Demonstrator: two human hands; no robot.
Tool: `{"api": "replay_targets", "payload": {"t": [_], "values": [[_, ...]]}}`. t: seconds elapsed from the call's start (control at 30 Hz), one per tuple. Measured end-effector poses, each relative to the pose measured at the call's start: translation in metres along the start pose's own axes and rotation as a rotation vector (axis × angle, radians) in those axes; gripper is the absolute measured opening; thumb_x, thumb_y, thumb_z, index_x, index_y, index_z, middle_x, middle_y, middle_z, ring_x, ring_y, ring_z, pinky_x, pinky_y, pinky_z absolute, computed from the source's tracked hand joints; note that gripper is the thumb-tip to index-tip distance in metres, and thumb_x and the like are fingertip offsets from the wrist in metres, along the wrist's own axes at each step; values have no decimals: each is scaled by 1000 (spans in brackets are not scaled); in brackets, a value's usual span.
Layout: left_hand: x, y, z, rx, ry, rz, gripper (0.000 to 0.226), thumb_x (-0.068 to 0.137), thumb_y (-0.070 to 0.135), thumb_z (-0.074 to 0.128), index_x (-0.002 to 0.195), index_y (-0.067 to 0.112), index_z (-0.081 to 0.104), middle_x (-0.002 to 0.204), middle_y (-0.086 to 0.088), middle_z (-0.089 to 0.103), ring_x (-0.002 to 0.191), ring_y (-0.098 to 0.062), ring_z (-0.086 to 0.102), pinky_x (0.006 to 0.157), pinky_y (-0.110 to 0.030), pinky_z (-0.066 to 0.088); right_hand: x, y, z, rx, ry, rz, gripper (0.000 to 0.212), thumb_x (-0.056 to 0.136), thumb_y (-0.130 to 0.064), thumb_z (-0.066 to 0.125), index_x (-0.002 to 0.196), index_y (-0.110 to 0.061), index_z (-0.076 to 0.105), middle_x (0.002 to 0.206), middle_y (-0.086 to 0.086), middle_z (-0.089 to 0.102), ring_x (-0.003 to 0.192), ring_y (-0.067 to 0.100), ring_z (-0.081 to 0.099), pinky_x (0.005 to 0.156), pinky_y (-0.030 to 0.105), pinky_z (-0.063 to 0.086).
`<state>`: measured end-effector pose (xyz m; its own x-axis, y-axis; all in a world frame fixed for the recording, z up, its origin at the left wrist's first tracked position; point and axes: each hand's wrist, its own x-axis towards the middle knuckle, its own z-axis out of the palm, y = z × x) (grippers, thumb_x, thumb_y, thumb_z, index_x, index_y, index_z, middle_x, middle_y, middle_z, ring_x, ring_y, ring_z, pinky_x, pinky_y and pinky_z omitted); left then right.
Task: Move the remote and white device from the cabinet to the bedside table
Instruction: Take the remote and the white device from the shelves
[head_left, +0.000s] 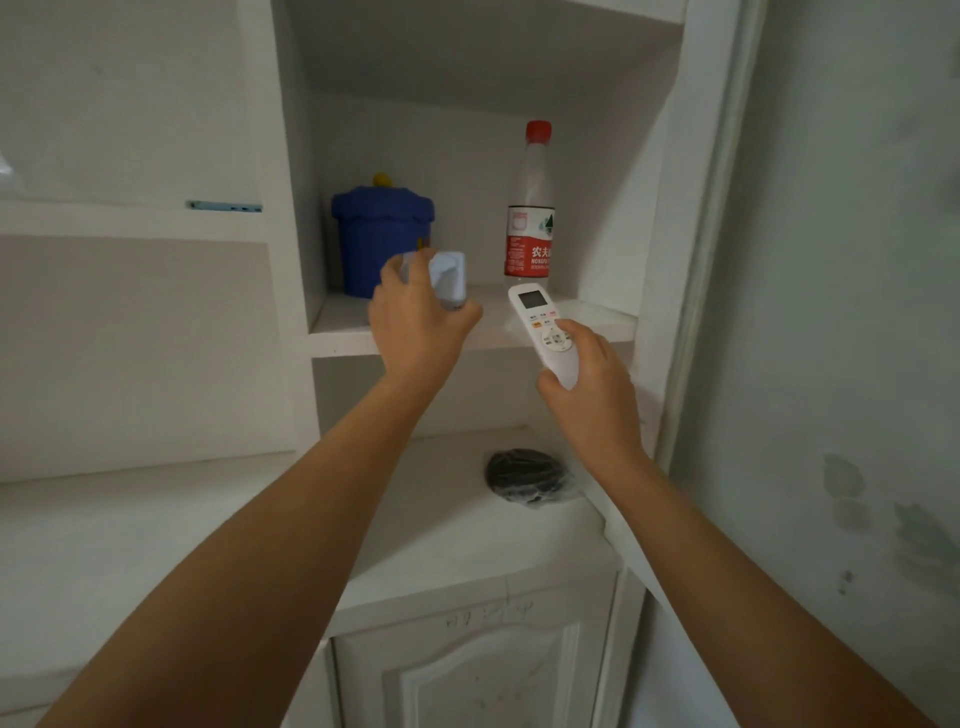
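At cabinet shelf (467, 332): left hand (415, 322) grips white device (448, 280), right hand (592, 374) remote (545, 327).

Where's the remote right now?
In the head view, the remote is in the right hand, right of centre, at the shelf's front edge just below the water bottle.

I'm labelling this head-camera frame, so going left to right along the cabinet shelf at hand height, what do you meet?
Blue lidded container → white device held in the left hand → red-labelled water bottle → remote gripped by the right hand.
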<state>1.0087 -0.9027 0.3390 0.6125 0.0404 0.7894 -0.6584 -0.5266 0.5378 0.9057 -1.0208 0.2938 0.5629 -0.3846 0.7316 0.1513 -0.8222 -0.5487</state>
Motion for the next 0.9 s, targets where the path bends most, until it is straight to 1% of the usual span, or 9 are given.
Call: {"api": "replay_targets", "payload": {"t": [0.1,0.23,0.33,0.43,0.53,0.6,0.67,0.77,0.9], "values": [[-24,0,-13,-110,38,89,67,69,23,71,129,17,41,138,-15,37,116,-31,42,90,-42,47,-13,-3,-1,30,39,27,62,80,-10,59,136,-17,33,130,10,48,113,26,49,80,27,40],[-62,-6,-30,-165,53,189,69,68,16,75,129,16,42,141,-18,32,125,-32,34,95,-32,37,-37,-4,1,34,49,49,72,78,-6,60,141,-17,25,130,12,45,114,27,48,85,29,40],[-90,-13,-40,-167,15,211,73,66,13,76,130,14,41,142,-20,30,128,-32,30,97,-31,32,-55,-4,5,-3,11,95,78,78,-7,61,143,-15,18,130,14,44,115,29,45,84,26,35],[-117,-25,-48,-157,-15,194,74,66,13,77,130,15,41,142,-20,31,128,-32,31,97,-32,34,-74,-7,10,4,-49,153,80,79,-9,61,143,-14,15,129,15,43,115,30,45,83,28,36],[-140,-39,-53,-145,-42,154,73,66,14,78,129,15,42,141,-21,33,128,-33,32,97,-33,36,-90,-11,17,-30,-91,219,72,79,-12,63,140,-9,25,127,17,43,113,30,46,85,33,41],[-154,-48,-57,-134,-58,116,72,65,12,78,129,12,44,141,-21,34,127,-34,34,96,-31,35,-100,-11,23,-46,-104,243,60,77,-13,64,131,-7,38,121,17,45,106,31,50,82,34,45],[-167,-58,-61,-118,-80,83,71,65,11,78,128,10,45,140,-21,35,127,-34,34,96,-32,35,-112,-12,27,-40,-125,277,52,76,-12,65,123,-7,44,118,15,46,101,30,53,81,35,47],[-185,-73,-66,-101,-123,69,72,65,12,78,129,11,45,141,-21,34,127,-32,32,96,-32,35,-128,-13,33,-21,-167,330,53,75,-11,65,124,-10,45,121,13,45,102,28,53,80,34,47],[-210,-86,-75,-61,-136,42,73,65,12,79,129,13,44,141,-19,34,127,-31,32,94,-30,34,-145,-11,39,26,-245,326,54,74,-10,65,124,-11,44,123,12,43,103,28,52,78,30,45]]}}
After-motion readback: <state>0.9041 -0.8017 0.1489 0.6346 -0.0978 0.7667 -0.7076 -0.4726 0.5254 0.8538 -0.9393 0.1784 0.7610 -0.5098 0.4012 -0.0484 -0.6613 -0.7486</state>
